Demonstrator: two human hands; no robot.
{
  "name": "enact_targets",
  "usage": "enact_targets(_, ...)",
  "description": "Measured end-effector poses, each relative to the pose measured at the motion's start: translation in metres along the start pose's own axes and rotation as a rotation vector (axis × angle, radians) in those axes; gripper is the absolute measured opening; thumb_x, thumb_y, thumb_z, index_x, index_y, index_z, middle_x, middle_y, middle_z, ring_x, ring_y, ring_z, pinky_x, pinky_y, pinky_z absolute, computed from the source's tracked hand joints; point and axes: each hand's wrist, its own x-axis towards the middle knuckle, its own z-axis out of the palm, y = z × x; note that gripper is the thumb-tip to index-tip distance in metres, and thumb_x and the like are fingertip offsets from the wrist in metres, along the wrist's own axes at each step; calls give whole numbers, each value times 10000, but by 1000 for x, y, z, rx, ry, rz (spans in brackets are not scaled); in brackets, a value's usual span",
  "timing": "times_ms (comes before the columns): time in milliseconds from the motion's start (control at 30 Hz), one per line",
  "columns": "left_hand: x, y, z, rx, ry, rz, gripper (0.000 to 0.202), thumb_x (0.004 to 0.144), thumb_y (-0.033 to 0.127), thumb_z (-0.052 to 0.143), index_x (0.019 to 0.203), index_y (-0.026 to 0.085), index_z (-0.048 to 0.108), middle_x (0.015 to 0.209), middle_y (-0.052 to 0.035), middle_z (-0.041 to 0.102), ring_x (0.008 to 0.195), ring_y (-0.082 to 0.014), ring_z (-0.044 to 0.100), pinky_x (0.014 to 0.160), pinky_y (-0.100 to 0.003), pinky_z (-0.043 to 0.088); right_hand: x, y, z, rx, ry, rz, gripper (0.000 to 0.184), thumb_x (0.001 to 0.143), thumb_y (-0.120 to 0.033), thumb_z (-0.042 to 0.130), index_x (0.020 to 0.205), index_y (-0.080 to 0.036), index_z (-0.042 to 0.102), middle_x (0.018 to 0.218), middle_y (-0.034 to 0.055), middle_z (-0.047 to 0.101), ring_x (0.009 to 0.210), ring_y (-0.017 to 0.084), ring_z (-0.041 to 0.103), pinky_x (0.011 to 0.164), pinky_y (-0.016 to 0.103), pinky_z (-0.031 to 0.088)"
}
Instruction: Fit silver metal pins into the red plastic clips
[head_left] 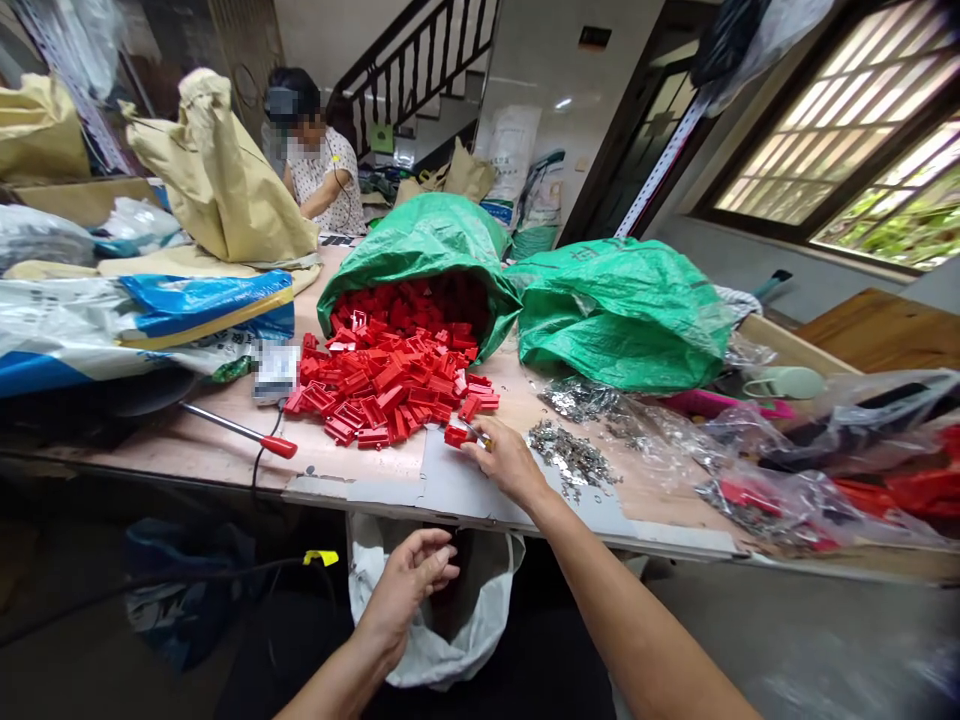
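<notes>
My right hand (pixel 506 460) rests over the grey sheet at the table's front edge, its fingers closed on a small tool with a metal shaft (pixel 474 432) and a yellowish part. The shaft meets a red plastic piece (pixel 455 436) at my fingertips. Just behind lies a heap of red plastic pieces (pixel 390 385), spilling from a green woven sack (pixel 427 225). Small metal parts (pixel 570 455) are piled right of my hand. Below the table edge, my left hand (pixel 416 580) hovers over a white sack (pixel 480 640), fingers loosely curled, nothing visible in them.
A lever with a red grip (pixel 277 446) juts out at left. Another green sack (pixel 622 310) and clear plastic bags (pixel 795 500) occupy the right. Across the table sits another person (pixel 322 180). Paper and plastic sacks (pixel 217 180) crowd the left.
</notes>
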Motion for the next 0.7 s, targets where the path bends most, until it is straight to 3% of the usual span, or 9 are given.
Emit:
enact_targets(200,-19,32,20,-190,-53,115,538,760,345,697,1236,258,460,1143,-94,628,903,-212,662,757,-345,523,-62,-33,-8,280,-140,-57,43,803,-208,649,805,-196,608,794,-7,603,724,131,539,655,234,382)
enact_targets(367,-22,29,27,-138,-71,177,369,750,276,713,1077,194,564,1018,-66,672,889,-180,655,775,-318,544,-97,-42,-12,421,-184,-63,41,816,-200,637,857,-201,636,883,13,626,824,141,573,740,243,422)
enact_targets(467,-25,27,28,-94,-78,168,356,734,282,725,1045,181,584,997,-67,681,896,-199,661,772,-329,552,-106,-17,-23,409,-34,23,92,844,-258,600,911,-205,634,921,25,636,868,158,587,781,265,437)
enact_targets(600,-32,30,31,-93,-83,160,403,690,271,759,1047,177,598,960,-67,699,890,-207,669,812,-347,543,-113,43,-44,66,272,235,116,848,-261,535,879,-195,625,897,53,651,868,200,594,797,325,437)
enact_targets(700,-35,31,36,-72,-87,191,425,653,242,782,1040,185,616,999,-63,704,919,-195,661,854,-326,525,-119,78,-53,-106,316,346,155,833,-260,522,928,-198,627,943,70,662,892,224,603,815,353,440)
